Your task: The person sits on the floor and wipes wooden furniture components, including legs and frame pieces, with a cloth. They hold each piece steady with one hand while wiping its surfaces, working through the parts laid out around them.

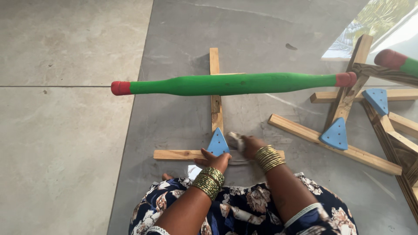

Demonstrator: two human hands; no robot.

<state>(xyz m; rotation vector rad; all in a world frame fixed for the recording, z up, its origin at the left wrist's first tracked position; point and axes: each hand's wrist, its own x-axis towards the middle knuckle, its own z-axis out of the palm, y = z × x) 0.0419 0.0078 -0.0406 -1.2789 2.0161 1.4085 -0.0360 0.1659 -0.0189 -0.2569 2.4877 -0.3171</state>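
A wooden T-shaped frame (215,104) lies flat on the grey floor, with a blue triangular bracket (218,143) at the joint of its two slats. My left hand (214,160) rests on the cross slat (174,154) just below the bracket, fingers pressed on the wood. My right hand (249,146) is closed around a small pale cloth or pad (235,139) right of the bracket. Both wrists wear stacks of gold bangles. A long green bar with red ends (230,84) hangs across the view above the frame.
A second wooden frame (348,100) with two blue triangular brackets (336,135) lies at the right, with another green and red bar end (398,61) above it. A bright window reflection shows at the top right. My patterned dress (244,209) fills the bottom edge.
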